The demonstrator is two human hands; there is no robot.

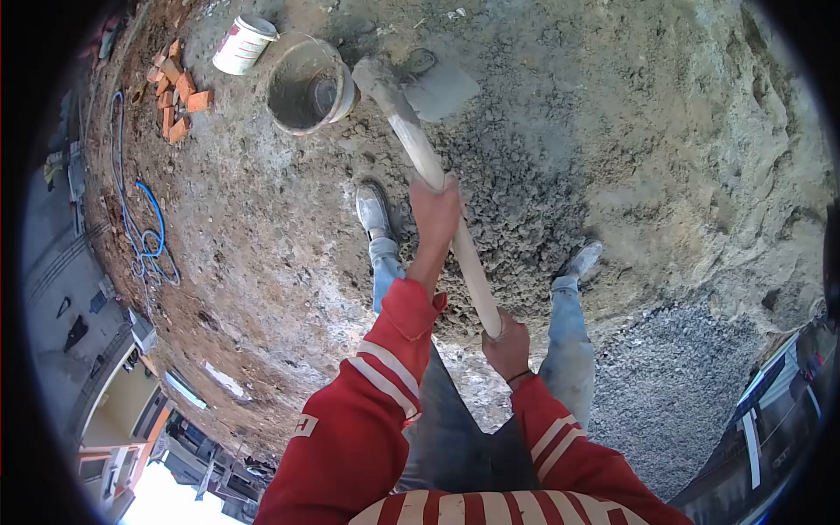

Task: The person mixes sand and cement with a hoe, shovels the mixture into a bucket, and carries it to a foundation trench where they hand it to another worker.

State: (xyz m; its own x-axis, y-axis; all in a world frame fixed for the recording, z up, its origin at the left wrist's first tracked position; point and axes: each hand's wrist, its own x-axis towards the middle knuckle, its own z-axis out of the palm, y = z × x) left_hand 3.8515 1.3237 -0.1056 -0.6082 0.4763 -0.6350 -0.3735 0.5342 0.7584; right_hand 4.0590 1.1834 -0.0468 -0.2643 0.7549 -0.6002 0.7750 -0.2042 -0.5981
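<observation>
My left hand (435, 213) is wrapped round the middle of a hoe's pale wooden handle (473, 271). Lower down, near the handle's end, my right hand (507, 348) is closed on it too. The hoe slants up and leftward to its cement-crusted head, and its broad grey blade (444, 90) lies at the far side of a heap of wet, lumpy mortar (516, 206). This heap spreads between my two shoes, under the handle. Just left of the hoe head is a mortar-stained bucket (342, 98), with its inside partly in view.
A white bucket (241, 48) stands beyond the stained one. Several orange bricks (182, 87) lie piled at the upper left. A blue hose (156, 229) curls along the left. Grey gravel (669, 385) is heaped at the lower right, below a rough dirt bank (770, 175).
</observation>
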